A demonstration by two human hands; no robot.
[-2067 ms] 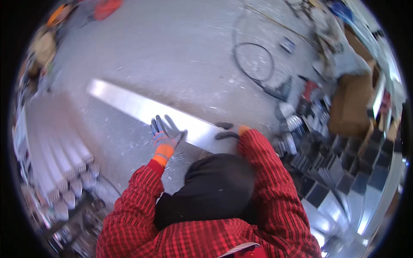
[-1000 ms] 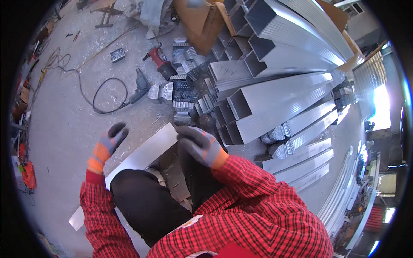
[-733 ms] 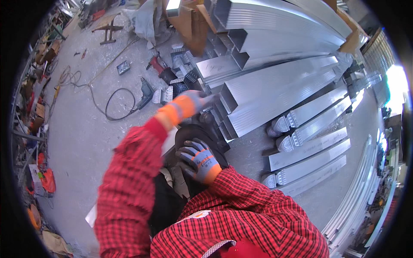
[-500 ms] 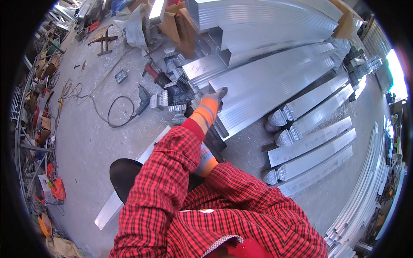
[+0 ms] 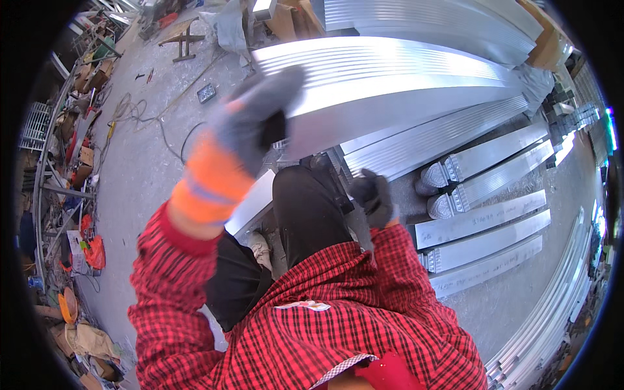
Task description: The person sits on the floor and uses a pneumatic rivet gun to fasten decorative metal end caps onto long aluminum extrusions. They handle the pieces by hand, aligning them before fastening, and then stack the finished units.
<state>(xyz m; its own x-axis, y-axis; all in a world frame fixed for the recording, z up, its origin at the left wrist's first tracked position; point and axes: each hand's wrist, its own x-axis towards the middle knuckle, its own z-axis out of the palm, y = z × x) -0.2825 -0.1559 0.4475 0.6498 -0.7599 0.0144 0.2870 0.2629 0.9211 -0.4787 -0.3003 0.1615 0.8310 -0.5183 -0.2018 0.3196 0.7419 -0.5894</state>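
A long silver ribbed metal profile (image 5: pixel 390 97) slants across the upper middle, its left end raised above a stack of similar profiles. My left hand (image 5: pixel 263 114), in a grey and orange glove and somewhat blurred, is closed around that raised end. Lower and to the right, my right hand (image 5: pixel 375 198) hovers by the near end of the ribbed profile (image 5: pixel 435 140) beneath. Its dark-gloved fingers are curled in, and nothing shows in them.
On the right floor lie flat profiles (image 5: pixel 497 214) and two with ornate cast ends (image 5: pixel 448 201). Long thin bars (image 5: pixel 546 305) stretch along the far right. A wooden stool (image 5: pixel 183 40), cables (image 5: pixel 127 110) and a small dark box (image 5: pixel 206 93) are at the left. Cardboard (image 5: pixel 292 19) stands behind.
My left hand has come up and toward me, lifting the profile's left end off the stack. The right hand has moved out from under my left forearm to the right.
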